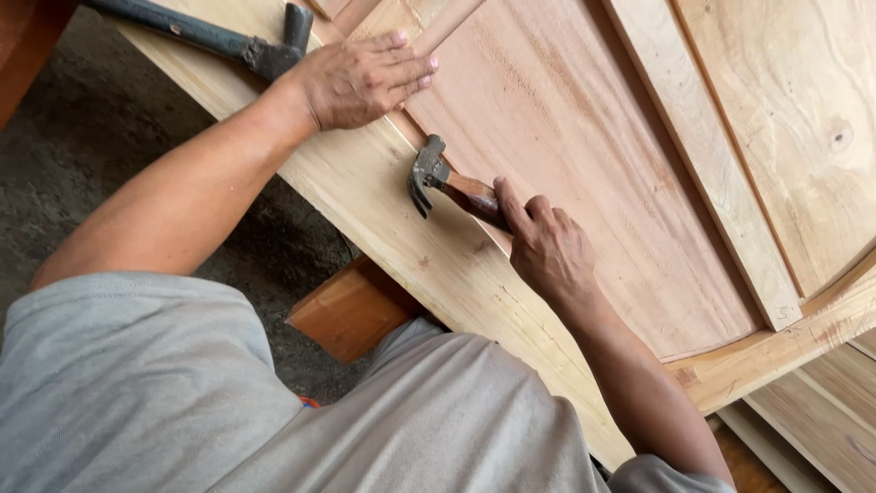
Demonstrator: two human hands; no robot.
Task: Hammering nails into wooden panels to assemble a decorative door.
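My right hand point(546, 246) grips the wooden handle of a small claw hammer point(436, 177), whose dark metal head rests against the thin wooden strip point(449, 23) along the edge of a reddish wooden panel point(584, 155). My left hand point(358, 80) lies flat, fingers together, pressing on that strip and the pale wooden frame board point(383, 210) further up. The panel sits inside a door-like frame of pale timber.
A dark metal clamp bar point(205, 35) lies across the frame's top left. A brown wooden support point(351, 310) juts out under the frame. Pale rails point(703, 155) and more panels lie to the right. Dark ground point(100, 128) is at left.
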